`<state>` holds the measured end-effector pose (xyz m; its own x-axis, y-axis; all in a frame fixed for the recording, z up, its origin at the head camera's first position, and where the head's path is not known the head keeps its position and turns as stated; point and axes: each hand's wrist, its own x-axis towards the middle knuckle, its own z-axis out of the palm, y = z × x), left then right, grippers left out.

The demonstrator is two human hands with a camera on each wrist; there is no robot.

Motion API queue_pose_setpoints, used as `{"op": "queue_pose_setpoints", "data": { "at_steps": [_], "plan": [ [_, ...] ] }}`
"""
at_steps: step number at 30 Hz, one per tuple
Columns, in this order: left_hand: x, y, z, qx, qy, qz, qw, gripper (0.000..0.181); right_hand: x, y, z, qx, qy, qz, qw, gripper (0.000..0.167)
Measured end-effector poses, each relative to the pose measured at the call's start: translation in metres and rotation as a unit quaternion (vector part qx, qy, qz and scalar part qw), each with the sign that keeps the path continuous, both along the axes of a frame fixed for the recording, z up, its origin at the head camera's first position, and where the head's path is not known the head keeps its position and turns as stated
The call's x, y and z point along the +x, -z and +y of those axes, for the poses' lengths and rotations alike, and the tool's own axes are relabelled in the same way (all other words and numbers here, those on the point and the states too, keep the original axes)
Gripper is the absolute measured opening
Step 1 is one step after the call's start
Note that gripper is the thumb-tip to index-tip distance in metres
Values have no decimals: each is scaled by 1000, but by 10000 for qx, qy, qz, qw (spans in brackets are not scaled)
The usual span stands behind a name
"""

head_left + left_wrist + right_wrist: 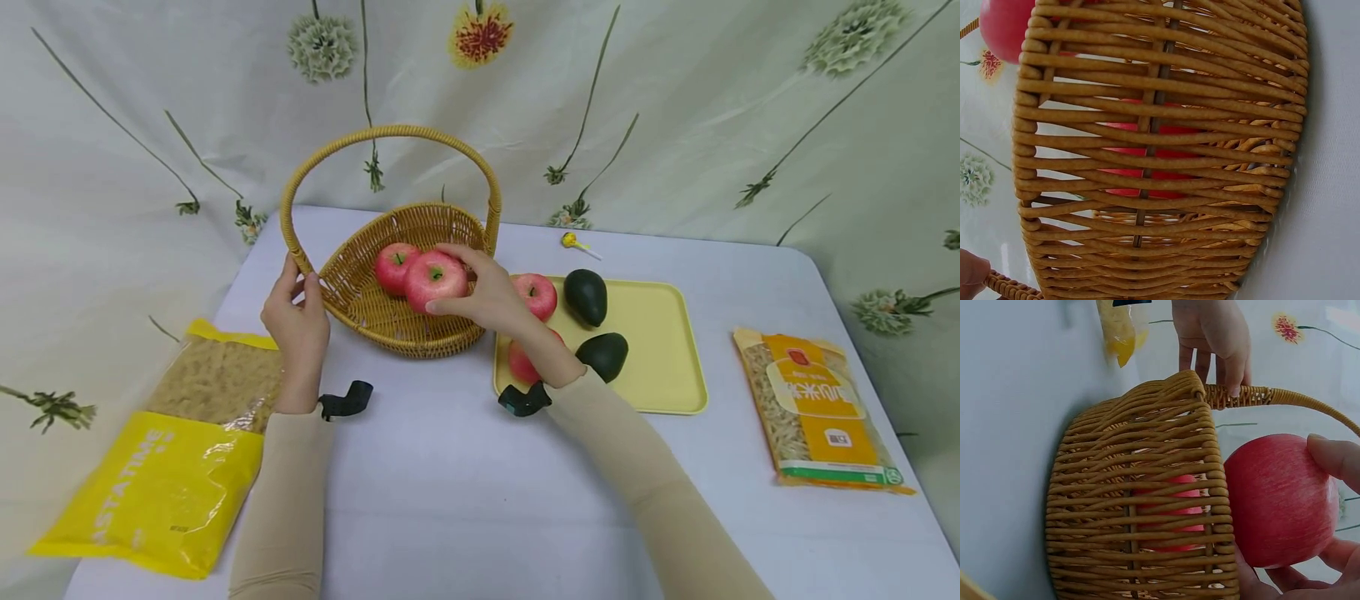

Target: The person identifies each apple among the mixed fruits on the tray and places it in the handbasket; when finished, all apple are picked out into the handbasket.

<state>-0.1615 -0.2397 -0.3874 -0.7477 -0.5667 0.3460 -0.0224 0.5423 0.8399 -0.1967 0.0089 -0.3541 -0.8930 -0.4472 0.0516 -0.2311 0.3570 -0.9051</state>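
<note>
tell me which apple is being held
The apple in the right hand; another apple lies in the basket, and two apples on the yellow tray.

Left sleeve [288, 492] and right sleeve [637, 467] are plain beige, long, lightly creased; left wrist camera [351, 399] and right wrist camera [525, 401] are small, black and bent

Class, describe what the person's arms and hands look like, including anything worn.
The left sleeve and right sleeve are long, plain and beige, ending around the wrists. A small, bent black device shows beside the left wrist, a similar one by the right. Both hands are gloveless.
</note>
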Motion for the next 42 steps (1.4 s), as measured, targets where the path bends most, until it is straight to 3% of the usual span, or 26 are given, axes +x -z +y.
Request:
{"op": "queue_pose_setpoints", "data": {
  "at_steps": [13,42],
  "plan": [
    [0,1,-1,-18,-5,-17,10000,42,-15,15,-25,796,-179,-6,9967,78],
    [1,0,0,77,1,14,10000,42,-26,30,-62,1221,-364,-138,9918,79]
  ]
}}
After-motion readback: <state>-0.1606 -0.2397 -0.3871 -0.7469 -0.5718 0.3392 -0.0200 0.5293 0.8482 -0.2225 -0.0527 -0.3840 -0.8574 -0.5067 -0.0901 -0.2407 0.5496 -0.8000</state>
